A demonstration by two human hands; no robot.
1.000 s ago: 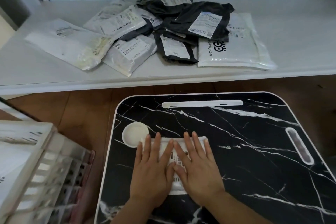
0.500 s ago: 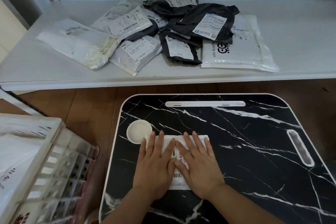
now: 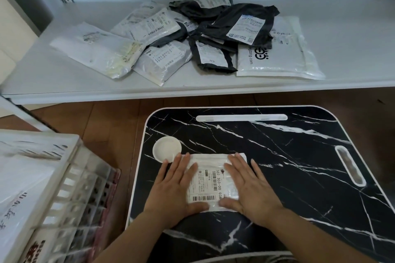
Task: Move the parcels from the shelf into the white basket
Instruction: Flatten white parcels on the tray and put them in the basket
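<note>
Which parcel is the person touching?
The small white parcel on the black marble-look table. The left hand and right hand lie flat on it; all the other parcels sit untouched on the shelf.

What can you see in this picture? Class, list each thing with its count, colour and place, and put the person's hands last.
parcels on shelf: about eight, white, grey and black, heaped on the white shelf
small parcel: one, white, on the table
table: one, black marble pattern, front centre
round dish: one, white, table's left part
basket: one, white, lower left, on the floor
left hand: flat on small parcel's left edge
right hand: flat on its right edge
</note>
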